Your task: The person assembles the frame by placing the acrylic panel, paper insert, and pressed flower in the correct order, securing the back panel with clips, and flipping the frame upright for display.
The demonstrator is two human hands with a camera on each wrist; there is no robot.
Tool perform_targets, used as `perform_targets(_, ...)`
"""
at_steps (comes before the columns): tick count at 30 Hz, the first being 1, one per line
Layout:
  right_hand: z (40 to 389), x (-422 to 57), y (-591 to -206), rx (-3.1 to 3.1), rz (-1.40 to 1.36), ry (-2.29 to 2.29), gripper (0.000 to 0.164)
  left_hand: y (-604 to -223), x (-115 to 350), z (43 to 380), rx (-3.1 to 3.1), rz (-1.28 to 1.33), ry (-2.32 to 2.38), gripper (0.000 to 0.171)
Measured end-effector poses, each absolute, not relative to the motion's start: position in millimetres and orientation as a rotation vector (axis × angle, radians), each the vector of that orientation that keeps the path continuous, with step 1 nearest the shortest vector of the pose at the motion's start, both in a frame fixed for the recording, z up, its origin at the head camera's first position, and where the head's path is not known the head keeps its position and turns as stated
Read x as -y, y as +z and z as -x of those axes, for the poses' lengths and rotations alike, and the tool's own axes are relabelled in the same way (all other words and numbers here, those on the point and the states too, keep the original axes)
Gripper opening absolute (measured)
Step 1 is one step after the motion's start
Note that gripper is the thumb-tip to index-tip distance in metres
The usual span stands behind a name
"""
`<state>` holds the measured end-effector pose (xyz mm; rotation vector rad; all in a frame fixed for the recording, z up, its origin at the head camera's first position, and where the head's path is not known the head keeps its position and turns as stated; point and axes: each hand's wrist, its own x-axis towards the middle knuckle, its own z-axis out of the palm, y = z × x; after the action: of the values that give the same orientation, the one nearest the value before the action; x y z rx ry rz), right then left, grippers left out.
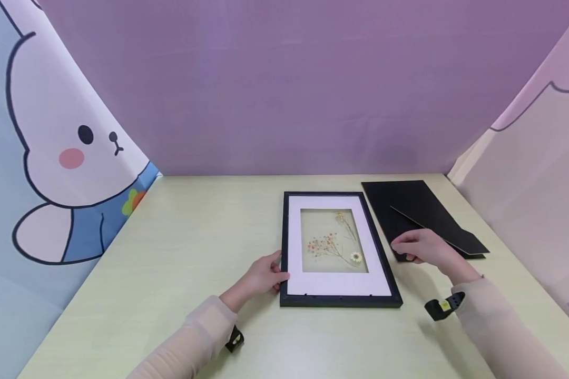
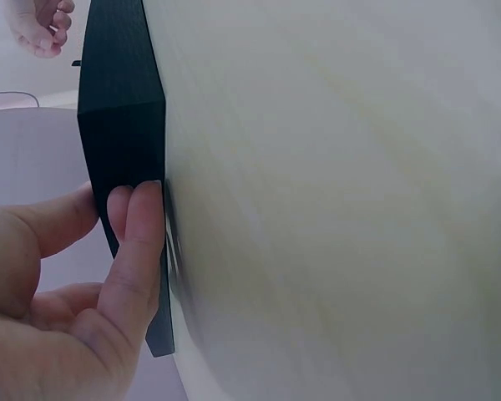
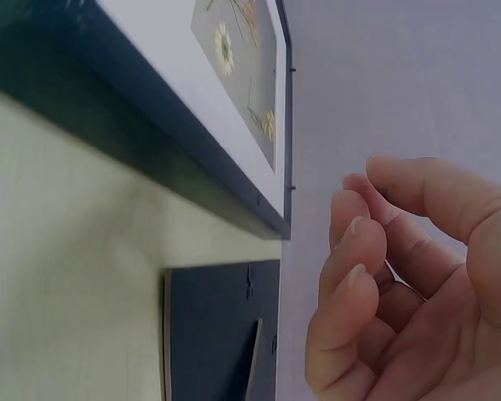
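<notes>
A black picture frame [image 1: 341, 301] lies flat on the table with a white mat [image 1: 336, 287] inside it. Dried flowers [image 1: 329, 246] show in the mat's window. At the frame's left side, my left hand [image 1: 264, 273] grips the edge, thumb on top and fingers against the outer side, as the left wrist view also shows. My right hand [image 1: 422, 246] is in the air right of the frame, above a black backing board [image 1: 403, 195] with a stand flap. In the right wrist view its fingers [image 3: 351, 305] are loosely curled, holding nothing.
The backing board's angled stand flap [image 1: 464, 239] sticks up at the right. Behind the pale table [image 1: 208, 226] rises a purple cloth wall [image 1: 303, 95]. A printed cartoon cloth [image 1: 42, 158] hangs at the left, a pale cloth [image 1: 540, 173] at the right.
</notes>
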<state>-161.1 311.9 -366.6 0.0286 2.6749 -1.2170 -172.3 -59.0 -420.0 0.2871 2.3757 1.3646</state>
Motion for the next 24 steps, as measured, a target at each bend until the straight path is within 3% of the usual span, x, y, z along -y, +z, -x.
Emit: perform_targets(24, 134.4, -346.4, -362.9, -2.673, -0.029, -1.251, 0.041, -420.4, 59.1, 171.8, -2.379, -0.280, 1.355, 0.067)
